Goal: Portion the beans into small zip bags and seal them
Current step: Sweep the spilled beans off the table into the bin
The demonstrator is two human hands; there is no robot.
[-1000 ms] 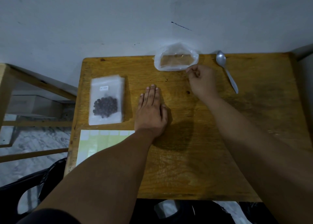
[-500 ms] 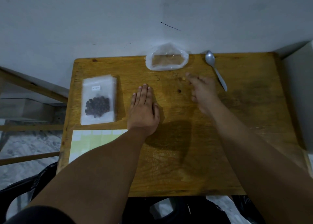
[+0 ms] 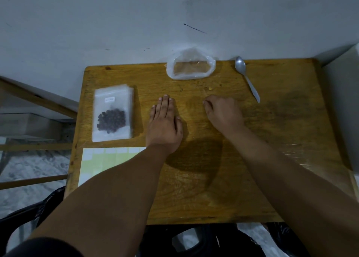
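A small zip bag (image 3: 112, 113) with dark beans in it lies on top of a stack of clear zip bags at the table's left side. My left hand (image 3: 165, 124) rests flat on the wooden table (image 3: 281, 140), fingers straight, just right of that stack. A little further right, my right hand (image 3: 223, 113) sits on the table with its fingers curled under, and I see nothing in it. Neither hand touches a bag.
A clear plastic bag with brown powder (image 3: 191, 67) lies at the table's back edge against the wall. A metal spoon (image 3: 246, 78) lies to its right. A sheet of pale labels (image 3: 101, 163) sits at the front left. A small crumb (image 3: 210, 88) lies ahead of my right hand.
My right hand has let go of the powder bag and drawn back toward me, curling its fingers on the table. My left hand has stayed flat.
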